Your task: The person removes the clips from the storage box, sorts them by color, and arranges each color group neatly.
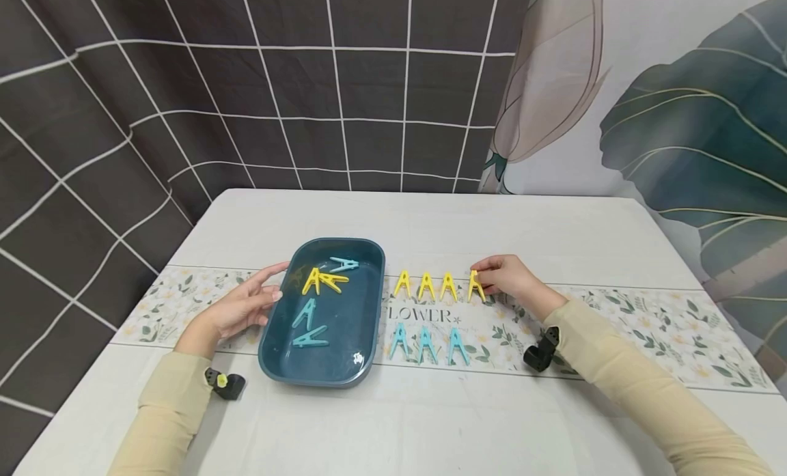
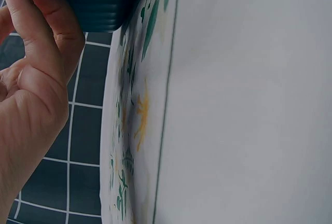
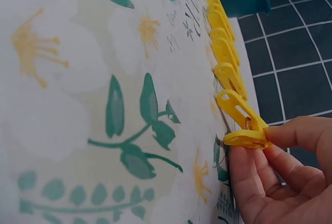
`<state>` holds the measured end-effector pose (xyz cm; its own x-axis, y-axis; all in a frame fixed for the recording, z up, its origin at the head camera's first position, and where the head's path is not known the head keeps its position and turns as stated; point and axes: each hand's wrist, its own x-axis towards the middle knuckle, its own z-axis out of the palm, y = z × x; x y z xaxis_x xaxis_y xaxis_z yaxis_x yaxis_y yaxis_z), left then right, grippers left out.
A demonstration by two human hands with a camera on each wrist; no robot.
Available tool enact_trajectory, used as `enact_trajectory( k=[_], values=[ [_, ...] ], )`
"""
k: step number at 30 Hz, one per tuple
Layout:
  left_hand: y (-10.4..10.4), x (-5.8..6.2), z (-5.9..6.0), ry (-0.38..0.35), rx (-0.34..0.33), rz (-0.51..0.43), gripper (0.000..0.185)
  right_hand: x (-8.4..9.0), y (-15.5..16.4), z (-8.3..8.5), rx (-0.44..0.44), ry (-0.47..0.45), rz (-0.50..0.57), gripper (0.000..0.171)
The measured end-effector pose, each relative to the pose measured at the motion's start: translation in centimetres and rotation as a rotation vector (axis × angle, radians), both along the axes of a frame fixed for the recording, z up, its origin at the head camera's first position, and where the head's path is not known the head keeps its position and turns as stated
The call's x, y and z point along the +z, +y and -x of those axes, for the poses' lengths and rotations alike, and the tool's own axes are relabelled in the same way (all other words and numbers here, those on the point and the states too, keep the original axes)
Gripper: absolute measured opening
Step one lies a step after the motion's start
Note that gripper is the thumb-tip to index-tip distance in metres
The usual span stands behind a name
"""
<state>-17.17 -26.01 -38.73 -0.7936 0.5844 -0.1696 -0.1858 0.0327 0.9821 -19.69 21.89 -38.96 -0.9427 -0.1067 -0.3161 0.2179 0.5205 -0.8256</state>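
Floral white tablecloth [image 1: 553,244] under dark grid backdrop [image 1: 246,87]; right hand [image 1: 510,278] pinches yellow peg [image 1: 475,285], left hand [image 1: 242,309] seemingly spread.

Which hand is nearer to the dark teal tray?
Left. The left hand touches the tray at its left rim; the right hand pinches a yellow clothespin well to the tray's right.

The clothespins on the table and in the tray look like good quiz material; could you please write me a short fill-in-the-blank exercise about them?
1. The right hand pinches a clothespin coloured ____.
2. The yellow row on the table, held one included, counts ____ clothespins.
3. The blue row in front of it counts ____.
4. The left hand touches the side of the dark blue ____.

Missing words: yellow; four; three; tray
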Motion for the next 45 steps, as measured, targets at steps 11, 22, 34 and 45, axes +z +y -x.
enact_trajectory(
  k=[11,22,34,45],
  values=[
    [0.2,0.0,-0.1,0.008,0.005,0.024,0.062,0.0,-0.1,0.1,-0.017,-0.003,-0.019,0.035],
    [-0.1,-0.1,0.0,0.012,-0.006,0.007,0.063,0.5,-0.1,-0.1,0.002,-0.014,-0.04,0.035],
    [0.0,0.1,-0.1,0.006,0.001,0.004,0.064,2.0,-0.8,-0.8,0.033,0.071,-0.124,0.035],
    [0.0,0.0,0.1,0.001,0.012,0.014,0.065,3.8,-4.2,-1.8,0.104,0.209,-0.092,0.031]
  ],
)
